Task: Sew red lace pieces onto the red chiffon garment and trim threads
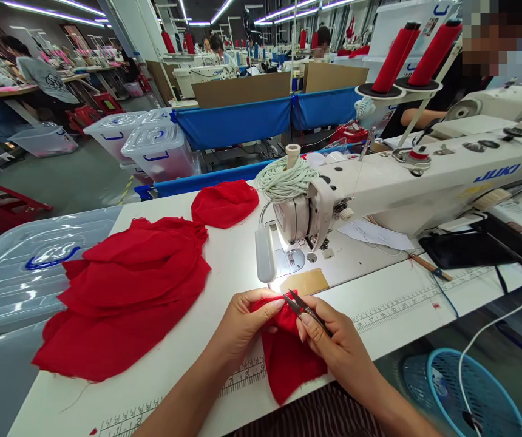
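My left hand (248, 321) pinches the upper edge of a red fabric piece (288, 364) between thumb and fingers. The rest of the cloth hangs down over the table's front edge. In my right hand (334, 337) is a pair of dark thread snips (305, 311), its tips pointing up and left at the pinched cloth edge. The blades look slightly apart and lie at the fabric near my left thumb. Just beyond both hands stands the white sewing machine (393, 194), its needle area over the metal plate (289, 261).
A pile of red fabric (128, 297) lies to the left, with a smaller red piece (224, 203) behind it. A lidded clear bin (101, 237) adjoins the table's left side. Red thread cones (395, 57) stand above the machine. A blue basket (438, 376) sits below right.
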`<state>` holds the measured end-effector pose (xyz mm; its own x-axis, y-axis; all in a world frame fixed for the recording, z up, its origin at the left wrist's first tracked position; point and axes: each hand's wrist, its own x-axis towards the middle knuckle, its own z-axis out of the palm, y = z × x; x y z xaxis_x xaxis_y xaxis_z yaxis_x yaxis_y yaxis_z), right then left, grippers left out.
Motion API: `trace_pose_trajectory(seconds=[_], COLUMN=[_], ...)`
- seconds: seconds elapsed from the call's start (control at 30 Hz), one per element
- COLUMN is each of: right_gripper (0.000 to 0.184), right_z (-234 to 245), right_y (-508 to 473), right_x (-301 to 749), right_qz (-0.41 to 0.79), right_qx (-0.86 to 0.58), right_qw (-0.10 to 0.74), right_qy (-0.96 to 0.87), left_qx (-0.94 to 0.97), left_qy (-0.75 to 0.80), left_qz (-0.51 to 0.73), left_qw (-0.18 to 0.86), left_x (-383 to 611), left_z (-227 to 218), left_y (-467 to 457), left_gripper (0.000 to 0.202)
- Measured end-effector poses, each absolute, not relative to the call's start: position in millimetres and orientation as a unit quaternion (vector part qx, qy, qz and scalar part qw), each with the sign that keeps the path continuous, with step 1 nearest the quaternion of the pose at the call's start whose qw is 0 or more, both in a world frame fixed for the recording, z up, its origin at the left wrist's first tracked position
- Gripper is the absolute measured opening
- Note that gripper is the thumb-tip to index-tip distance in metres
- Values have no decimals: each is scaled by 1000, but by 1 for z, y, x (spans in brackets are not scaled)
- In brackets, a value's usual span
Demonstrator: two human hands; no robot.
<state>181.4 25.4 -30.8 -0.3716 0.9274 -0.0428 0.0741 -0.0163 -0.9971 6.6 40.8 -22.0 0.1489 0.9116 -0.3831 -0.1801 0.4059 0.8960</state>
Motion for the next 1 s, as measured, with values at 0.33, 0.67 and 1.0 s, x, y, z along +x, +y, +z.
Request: trace_pose_trajectory(seconds=[0.33, 0.67, 1.0], right_gripper=[23, 26, 24], right_z=[-30, -33, -31], right_y=[24, 28, 23], right_x=[181, 186, 183], right_qz=[556, 677, 627], right_qx=[-427, -394, -416], right_qw=[352, 350, 353], right_qy=[-620, -514, -556], left_qx=[370, 377, 385], left_qy=[510, 484, 489], left_qz=[414, 391, 403], left_qw=[657, 686, 671], left_x=[7, 4, 6], left_z=[-20, -22, -21], left_y=[41, 39, 39], left_gripper=[22, 33, 31])
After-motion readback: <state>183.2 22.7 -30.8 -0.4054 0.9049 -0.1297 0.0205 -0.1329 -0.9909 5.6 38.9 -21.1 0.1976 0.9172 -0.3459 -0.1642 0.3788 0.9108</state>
